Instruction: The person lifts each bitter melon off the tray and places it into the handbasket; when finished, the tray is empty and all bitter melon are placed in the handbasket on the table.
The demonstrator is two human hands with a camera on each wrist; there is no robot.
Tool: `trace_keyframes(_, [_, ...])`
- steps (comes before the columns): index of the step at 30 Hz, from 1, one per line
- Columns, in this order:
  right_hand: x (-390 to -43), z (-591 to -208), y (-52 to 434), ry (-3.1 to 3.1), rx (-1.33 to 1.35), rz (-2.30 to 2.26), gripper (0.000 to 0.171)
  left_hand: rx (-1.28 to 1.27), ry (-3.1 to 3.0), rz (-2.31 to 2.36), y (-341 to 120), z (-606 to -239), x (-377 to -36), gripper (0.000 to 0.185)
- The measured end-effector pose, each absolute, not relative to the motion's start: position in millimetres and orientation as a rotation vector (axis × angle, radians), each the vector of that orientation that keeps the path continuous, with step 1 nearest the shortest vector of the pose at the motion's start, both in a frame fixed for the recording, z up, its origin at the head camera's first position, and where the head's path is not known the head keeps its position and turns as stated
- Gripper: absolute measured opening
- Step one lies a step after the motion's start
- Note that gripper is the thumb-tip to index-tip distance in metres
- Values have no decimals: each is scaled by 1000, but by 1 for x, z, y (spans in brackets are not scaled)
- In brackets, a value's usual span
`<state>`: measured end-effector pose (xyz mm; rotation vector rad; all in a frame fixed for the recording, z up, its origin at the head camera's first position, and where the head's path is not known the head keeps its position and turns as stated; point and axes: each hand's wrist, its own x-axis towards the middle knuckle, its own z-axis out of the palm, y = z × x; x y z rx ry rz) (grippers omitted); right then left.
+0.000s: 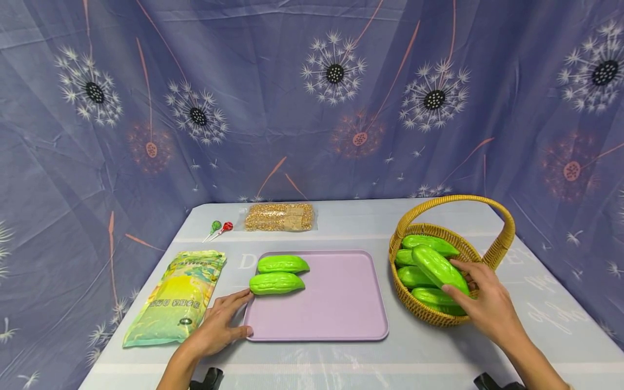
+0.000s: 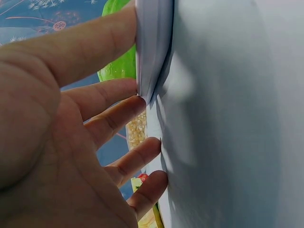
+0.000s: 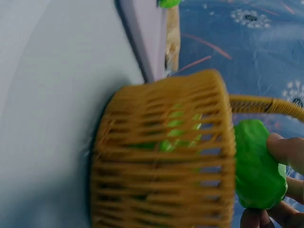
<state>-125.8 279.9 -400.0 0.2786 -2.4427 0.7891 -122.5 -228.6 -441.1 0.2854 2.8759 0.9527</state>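
Note:
A lilac tray [image 1: 341, 303] lies mid-table with two green gourds [image 1: 280, 275] at its near-left corner. My left hand [image 1: 221, 322] rests flat on the table, fingers touching the tray's left edge [image 2: 152, 57]. A woven yellow basket [image 1: 439, 314] with a handle stands at the right and holds several more green gourds. My right hand [image 1: 480, 295] grips the top gourd [image 1: 439, 268] above the basket; in the right wrist view the fingers [image 3: 285, 149] curl round that gourd [image 3: 256, 166] beside the basket wall [image 3: 166, 161].
A green-yellow bag [image 1: 175, 298] lies left of the tray. At the back sit a clear packet of grain [image 1: 279, 216] and two lollipops [image 1: 219, 228]. A patterned blue cloth hangs behind and beside the table.

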Motion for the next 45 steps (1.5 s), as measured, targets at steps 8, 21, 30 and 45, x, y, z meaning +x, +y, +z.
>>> trace_keyframes(8, [-131, -410, 293, -2449, 152, 722, 54, 272, 2862, 963, -228, -440, -123, 72])
trace_keyframes(21, [-140, -423, 300, -2477, -38, 691, 52, 260, 2856, 959, -228, -441, -123, 72])
trace_keyframes(30, [-144, -426, 303, -2509, -140, 674, 51, 260, 2856, 955, -228, -441, -123, 72])
trace_keyframes(45, [-149, -425, 304, -2570, -217, 602, 53, 281, 2873, 959, -229, -443, -123, 72])
